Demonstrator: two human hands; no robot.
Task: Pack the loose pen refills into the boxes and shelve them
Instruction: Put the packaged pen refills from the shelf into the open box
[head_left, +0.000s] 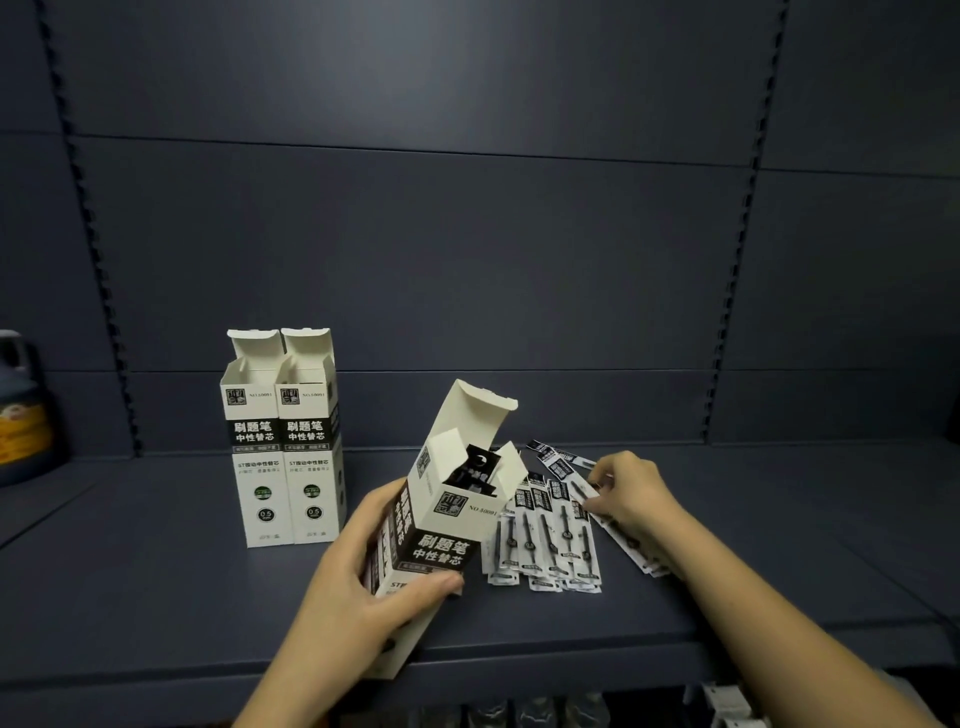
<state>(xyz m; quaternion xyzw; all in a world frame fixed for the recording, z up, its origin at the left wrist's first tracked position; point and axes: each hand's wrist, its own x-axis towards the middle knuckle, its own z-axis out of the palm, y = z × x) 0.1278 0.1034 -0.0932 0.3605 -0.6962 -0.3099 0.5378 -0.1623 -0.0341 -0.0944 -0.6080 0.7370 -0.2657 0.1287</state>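
Observation:
My left hand (358, 582) grips a white and black refill box (441, 519), tilted toward me with its top flaps open; dark refill packets show inside its mouth. To its right, several loose wrapped pen refills (550, 540) lie fanned out on the dark shelf (156, 597). My right hand (631, 493) rests on the right side of that pile, fingertips pinching one refill (584, 493). Two more boxes (283, 447) of the same kind stand upright side by side at the left, lids open.
A dark jug with an orange label (21, 410) stands at the far left of the shelf. The slotted back panel (467, 234) rises behind. Packaged goods (727, 701) show on the lower shelf under the front edge.

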